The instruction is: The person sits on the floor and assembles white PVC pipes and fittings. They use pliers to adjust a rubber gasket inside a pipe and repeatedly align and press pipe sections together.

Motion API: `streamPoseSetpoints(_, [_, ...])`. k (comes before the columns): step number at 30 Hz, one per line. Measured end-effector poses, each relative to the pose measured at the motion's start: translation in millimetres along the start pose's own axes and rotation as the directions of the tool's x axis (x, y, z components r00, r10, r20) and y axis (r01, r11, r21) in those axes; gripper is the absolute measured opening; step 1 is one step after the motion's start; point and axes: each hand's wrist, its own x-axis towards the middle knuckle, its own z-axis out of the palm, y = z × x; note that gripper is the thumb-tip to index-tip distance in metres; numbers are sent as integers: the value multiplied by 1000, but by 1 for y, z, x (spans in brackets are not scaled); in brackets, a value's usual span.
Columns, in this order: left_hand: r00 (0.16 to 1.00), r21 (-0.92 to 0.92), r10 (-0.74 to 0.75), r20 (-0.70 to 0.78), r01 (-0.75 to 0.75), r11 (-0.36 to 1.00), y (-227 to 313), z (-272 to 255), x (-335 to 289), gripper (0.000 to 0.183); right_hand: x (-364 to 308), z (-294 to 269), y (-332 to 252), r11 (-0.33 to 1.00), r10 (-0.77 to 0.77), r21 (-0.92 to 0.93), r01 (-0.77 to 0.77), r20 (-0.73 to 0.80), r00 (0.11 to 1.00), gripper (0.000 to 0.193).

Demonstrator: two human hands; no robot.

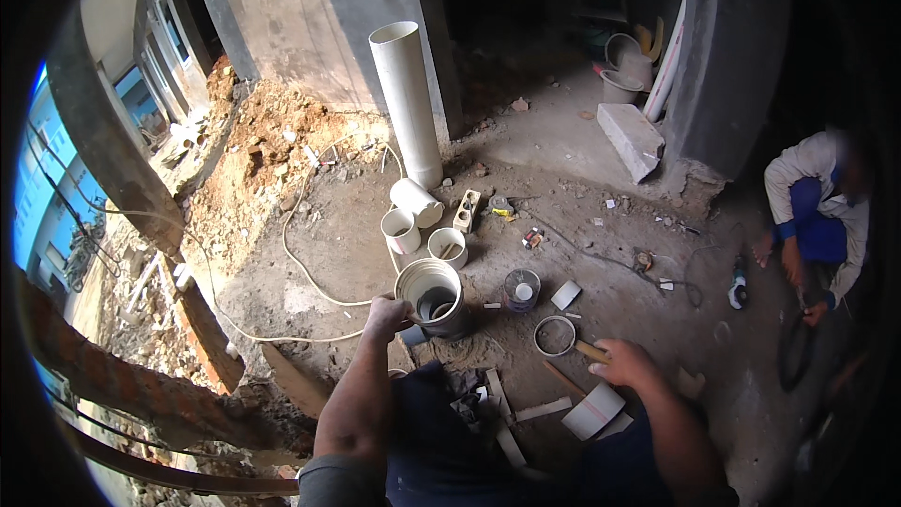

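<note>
A wide grey-white plastic pipe fitting (450, 324) stands upright in front of me, its round mouth facing up. At its left side my left hand (386, 317) is closed against the wall of the fitting; part of the fingers is in shadow. My right hand (626, 362) is wrapped round a short light-brown wooden handle (591, 351). The handle's far end reaches the edge of a pale plastic ring (555, 319) on the ground; what the handle belongs to is unclear. Close to that hand lie a thin brown stick (563, 378) and a white pipe piece (593, 411).
A tall white pipe (408, 103) stands ahead, with short pipe pieces (402, 231) at its foot. A pale hose (291, 253) loops across the dirt. A round tin (522, 290) sits right of the fitting. At far right another person (817, 197) crouches near a power tool (739, 289).
</note>
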Motion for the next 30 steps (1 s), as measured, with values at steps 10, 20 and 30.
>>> streamPoseSetpoints(10, [820,533,220,529,-522,665,32,35,-19,43,7,8,-65,955,-207,214,206,-14,978,57])
streamPoseSetpoints(20, [742,625,237,627,-660,416,48,87,-43,32,67,83,-63,711,-247,675,199,-25,969,33])
streamPoseSetpoints(30, [746,618,227,626,-652,439,53,97,-45,30,76,92,-56,622,-209,743,249,-149,966,19])
